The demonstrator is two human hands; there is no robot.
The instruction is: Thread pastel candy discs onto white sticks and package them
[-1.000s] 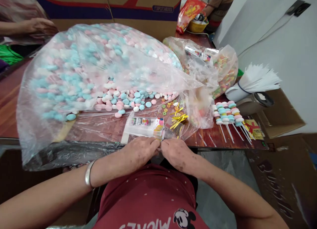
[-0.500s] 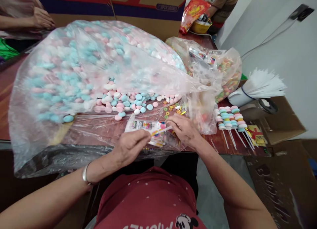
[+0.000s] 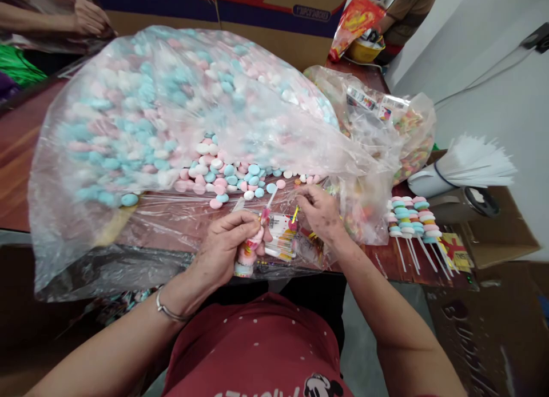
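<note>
My left hand (image 3: pixel 231 239) is closed round a candy skewer (image 3: pixel 249 249), a stick threaded with pink and white sweets, its bare end pointing up toward the loose sweets. My right hand (image 3: pixel 319 211) pinches a small yellow twist tie (image 3: pixel 295 214) just right of the stick. Between the hands lies a flat pack of printed wrappers (image 3: pixel 281 242). Behind them a huge clear bag (image 3: pixel 141 111) of pink, blue and white round sweets (image 3: pixel 227 177) spills onto the wooden table (image 3: pixel 17 151).
Finished candy skewers (image 3: pixel 412 214) lie at the right, beside a bundle of white sticks (image 3: pixel 467 165) and a tape roll (image 3: pixel 476 197). A second bag of coloured ring sweets (image 3: pixel 407 139) sits behind. Another person's hands (image 3: pixel 88 16) work at far left; cardboard boxes (image 3: pixel 266 19) stand behind.
Both hands moved up from the table edge onto the table. The left now holds the skewer upright in a fist; the right reached among the ties and pinched one.
</note>
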